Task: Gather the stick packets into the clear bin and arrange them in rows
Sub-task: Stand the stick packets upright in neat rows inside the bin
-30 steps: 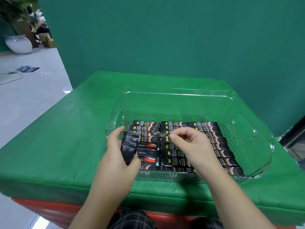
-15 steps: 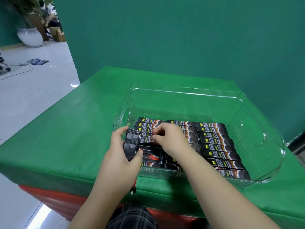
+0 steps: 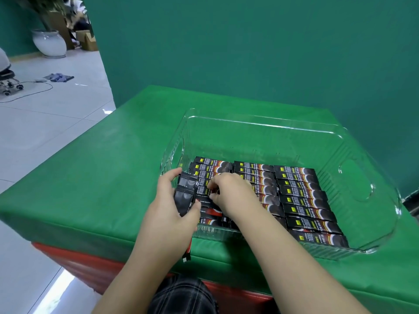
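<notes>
Holding a spare stack of packets [image 3: 185,196] upright in the left hand [image 3: 169,214] keeps refills handy (smart), fingers wrapped round it at the clear bin [image 3: 260,123]'s left wall. The right hand [image 3: 231,191] seems to pinch one packet onto the left row [image 3: 210,168], though its fingertips are hidden.

No legible text anywhere. Stick packets [image 3: 301,196] inside the clear bin [image 3: 260,125] are showing small yellow label squares and white lettering along their lengths, but chars are too blurred to read.
</notes>
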Action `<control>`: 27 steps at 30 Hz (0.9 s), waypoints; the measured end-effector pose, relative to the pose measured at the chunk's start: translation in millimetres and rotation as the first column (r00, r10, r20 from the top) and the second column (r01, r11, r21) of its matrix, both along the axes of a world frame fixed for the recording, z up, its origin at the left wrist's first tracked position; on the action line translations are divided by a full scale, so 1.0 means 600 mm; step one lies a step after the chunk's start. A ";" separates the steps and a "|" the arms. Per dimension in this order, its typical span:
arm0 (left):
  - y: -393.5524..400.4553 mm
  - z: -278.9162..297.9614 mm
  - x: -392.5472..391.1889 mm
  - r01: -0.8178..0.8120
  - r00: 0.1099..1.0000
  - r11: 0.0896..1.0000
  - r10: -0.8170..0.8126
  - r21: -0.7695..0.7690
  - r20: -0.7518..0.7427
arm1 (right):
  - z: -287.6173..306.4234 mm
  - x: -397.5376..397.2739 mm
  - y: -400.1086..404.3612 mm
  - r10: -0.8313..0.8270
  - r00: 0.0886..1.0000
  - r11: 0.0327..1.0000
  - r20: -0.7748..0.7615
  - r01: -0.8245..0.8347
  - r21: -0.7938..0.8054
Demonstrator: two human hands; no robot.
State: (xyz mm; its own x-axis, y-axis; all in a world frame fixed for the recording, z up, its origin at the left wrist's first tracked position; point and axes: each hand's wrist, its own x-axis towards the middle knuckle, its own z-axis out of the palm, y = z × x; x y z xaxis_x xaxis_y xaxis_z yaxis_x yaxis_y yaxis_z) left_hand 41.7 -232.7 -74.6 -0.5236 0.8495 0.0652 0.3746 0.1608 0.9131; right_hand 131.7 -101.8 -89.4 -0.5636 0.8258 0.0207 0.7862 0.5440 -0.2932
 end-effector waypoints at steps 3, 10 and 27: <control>0.002 0.002 0.002 -0.003 1.000 1.000 0.003 -0.029 -0.002 | 0.001 0.001 0.000 0.016 1.000 1.000 -0.023 -0.016 -0.002; 0.013 0.010 0.002 -0.003 1.000 0.990 -0.001 -0.138 -0.028 | 0.030 0.016 -0.026 -0.006 0.637 0.943 -0.771 -0.252 -0.216; 0.001 0.007 0.000 0.035 0.999 0.995 -0.037 -0.097 -0.021 | 0.027 0.030 -0.007 -0.317 0.391 0.948 -0.864 0.114 -0.296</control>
